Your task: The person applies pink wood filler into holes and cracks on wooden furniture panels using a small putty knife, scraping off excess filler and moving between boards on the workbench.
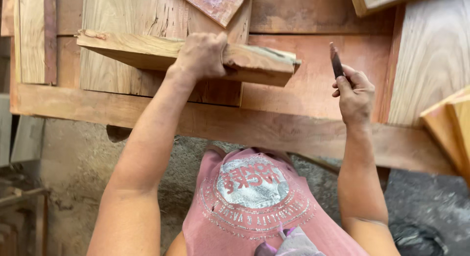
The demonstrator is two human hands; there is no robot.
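The left hand (201, 55) grips a thick plank (161, 51) from above, fingers curled over its far edge, and holds it raised and slightly tilted above the bench (274, 126). The plank's near edge faces the camera, pale wood with a dark chipped corner at its right end. The right hand (356, 95) is closed around a reddish pencil (336, 61) that points up and away from the fingers (the thumb lies along its shaft); this hand hovers to the right of the plank's end, not touching it.

Under both hands lies the bench top of reddish boards with a long front rail. Beyond the left hand a wide pale board (122, 21) lies flat, with a reddish square piece (215, 4) on it. To the right of the right hand sits another pale board (433, 55), and orange-toned wooden pieces (450, 128) lie at the far right edge. Below the arms is the person's pink printed shirt (259, 202).
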